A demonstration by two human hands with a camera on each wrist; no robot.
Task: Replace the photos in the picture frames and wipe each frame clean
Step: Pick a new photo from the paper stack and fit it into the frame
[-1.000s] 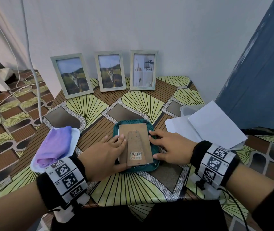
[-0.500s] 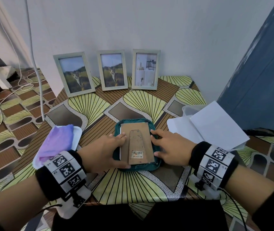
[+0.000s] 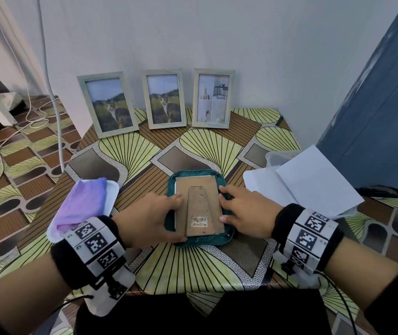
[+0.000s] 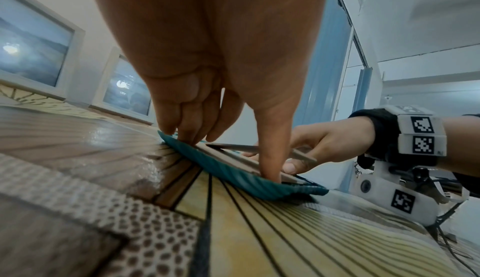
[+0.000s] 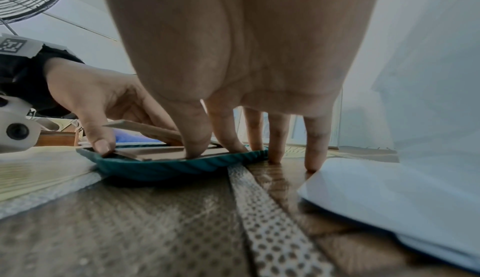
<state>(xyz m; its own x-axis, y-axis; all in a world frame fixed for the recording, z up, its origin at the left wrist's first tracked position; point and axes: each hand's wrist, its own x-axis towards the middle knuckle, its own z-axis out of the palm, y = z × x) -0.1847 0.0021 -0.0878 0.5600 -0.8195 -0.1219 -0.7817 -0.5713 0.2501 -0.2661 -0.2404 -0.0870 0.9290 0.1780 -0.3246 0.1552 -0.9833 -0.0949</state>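
A picture frame (image 3: 199, 206) lies face down on a teal cloth (image 3: 202, 240) at the table's middle. Its brown backing, folded stand and barcode sticker face up. My left hand (image 3: 154, 216) touches the frame's left edge with its fingertips, thumb at the near left corner. My right hand (image 3: 243, 213) has index and thumb on the right edge. In the left wrist view the left fingers (image 4: 187, 121) press down on the frame (image 4: 233, 156) and cloth (image 4: 233, 176). In the right wrist view the right thumb presses the frame (image 5: 166, 151), and the outer fingers (image 5: 314, 137) stand on the table.
Three frames with photos lean on the back wall (image 3: 108, 103) (image 3: 164, 99) (image 3: 213, 99). A purple cloth (image 3: 82, 204) lies on a white tray (image 3: 112, 192) at the left. White sheets (image 3: 314, 182) cover a clear container (image 3: 272, 155) at the right. Cables (image 3: 53, 93) hang at the far left.
My left fingers have drawn back from the backing to the frame's left edge, and the thumb has gone to the near corner. The right hand and the frame have hardly moved.
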